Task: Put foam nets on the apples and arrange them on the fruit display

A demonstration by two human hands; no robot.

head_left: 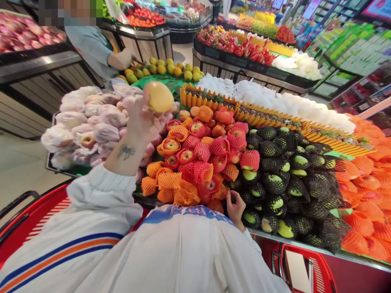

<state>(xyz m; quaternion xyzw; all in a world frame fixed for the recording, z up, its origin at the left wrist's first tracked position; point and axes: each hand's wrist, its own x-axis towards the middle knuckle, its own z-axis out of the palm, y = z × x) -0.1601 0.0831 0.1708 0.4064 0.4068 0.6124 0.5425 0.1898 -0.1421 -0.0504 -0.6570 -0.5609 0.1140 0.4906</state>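
My left hand [145, 124] is raised over the fruit display, its fingers closed around a bare yellowish apple [159, 97]. Below it are red apples [187, 156] in pink and orange foam nets. Several empty-looking orange foam nets [169, 181] lie at the near edge of that pile. My right hand [235, 206] is low at the stand's front edge, between the netted apples and green fruit in black nets [275, 182]. Its fingers are loosely curled with a gap between thumb and forefinger, and nothing shows in them.
Left lie apples in thin plastic wrap [105, 136]; far right, fruit in orange foam nets [363, 203]. Yellow fences [269, 118] divide the stand from white-wrapped fruit [259, 91]. Red shopping baskets [317, 268] stand close at both sides. Another person [91, 49] reaches toward yellow-green fruit [161, 69].
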